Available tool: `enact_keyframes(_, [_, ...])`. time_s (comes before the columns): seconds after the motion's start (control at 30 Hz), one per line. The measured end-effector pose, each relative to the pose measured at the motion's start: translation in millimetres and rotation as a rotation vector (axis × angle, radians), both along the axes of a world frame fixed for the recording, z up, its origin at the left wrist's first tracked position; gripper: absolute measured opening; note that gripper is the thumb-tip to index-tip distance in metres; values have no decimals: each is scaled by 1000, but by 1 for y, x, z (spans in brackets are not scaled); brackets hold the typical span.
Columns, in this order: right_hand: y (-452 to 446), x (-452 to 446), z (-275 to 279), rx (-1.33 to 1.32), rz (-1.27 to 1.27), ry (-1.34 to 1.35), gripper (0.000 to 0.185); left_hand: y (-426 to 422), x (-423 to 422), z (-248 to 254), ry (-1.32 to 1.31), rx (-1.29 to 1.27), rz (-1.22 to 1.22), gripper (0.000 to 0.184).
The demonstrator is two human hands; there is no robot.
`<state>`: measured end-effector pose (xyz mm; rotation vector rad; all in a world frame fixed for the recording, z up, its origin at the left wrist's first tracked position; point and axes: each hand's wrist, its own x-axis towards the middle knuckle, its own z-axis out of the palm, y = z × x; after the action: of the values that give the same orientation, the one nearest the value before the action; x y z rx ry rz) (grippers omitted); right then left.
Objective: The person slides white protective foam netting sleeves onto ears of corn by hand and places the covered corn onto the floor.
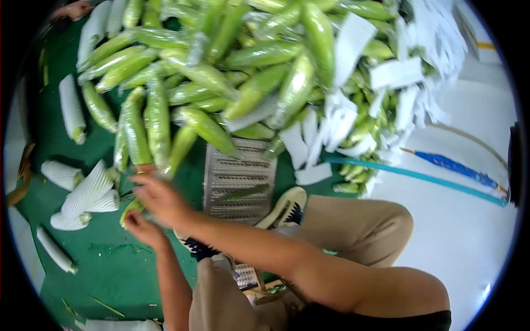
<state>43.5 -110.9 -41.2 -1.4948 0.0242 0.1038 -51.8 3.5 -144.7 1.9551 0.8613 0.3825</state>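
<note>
My left hand (143,228) is closed around the end of a long green vegetable (131,209), most of it hidden behind my hands. Just above it, my right hand (160,198) is slightly blurred, its fingers apart and stretched toward the lower end of a film-wrapped green vegetable (134,127). Whether those fingertips touch it, I cannot tell. White foam net sleeves (85,196), some with green ends poking out, lie beside my hands on the left.
A large heap of film-wrapped green vegetables (259,52) covers the far side. White strips (356,41) lie over greens at right. A metal grate (240,171) is near my shoe (290,207). A teal pole (419,176) and blue umbrella (455,168) lie right. Another person's hand (72,10) shows top left.
</note>
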Motion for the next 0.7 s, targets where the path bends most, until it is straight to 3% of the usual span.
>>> enact_keyframes(0.03, [-55,-10,11,-408,-74,-190,26,-25,19,29,-29,-83,-114,16])
enact_keyframes(0.13, [-198,-17,21,-793,-508,174,56,-67,89,73,-51,324,-534,42])
enact_keyframes(0.17, [-242,-18,5,-1029,-630,69,59,-81,101,71,53,363,-629,51])
enact_keyframes(0.2, [-289,-24,-16,-1399,-537,1,66,-88,106,67,151,402,-720,59])
enact_keyframes(0.33, [-339,-23,-28,-1375,-400,135,64,-83,89,49,230,393,-672,73])
enact_keyframes(0.4, [-348,-24,-38,-1378,-538,30,58,-65,63,33,331,414,-680,72])
enact_keyframes(0.43, [-355,-28,-49,-1344,-601,32,53,-58,56,24,214,281,-661,68])
enact_keyframes(0.53, [-408,-67,-111,-1094,-671,188,42,-37,46,61,125,107,-729,54])
enact_keyframes(0.6, [-361,-63,-76,-987,-605,110,34,-27,35,103,-95,272,-667,40])
enact_keyframes(0.67, [-301,-63,-33,-717,-310,61,29,-35,45,137,-323,391,-498,30])
enact_keyframes(0.7, [-264,-60,-23,-786,-166,-211,25,-45,55,132,-387,226,-447,24])
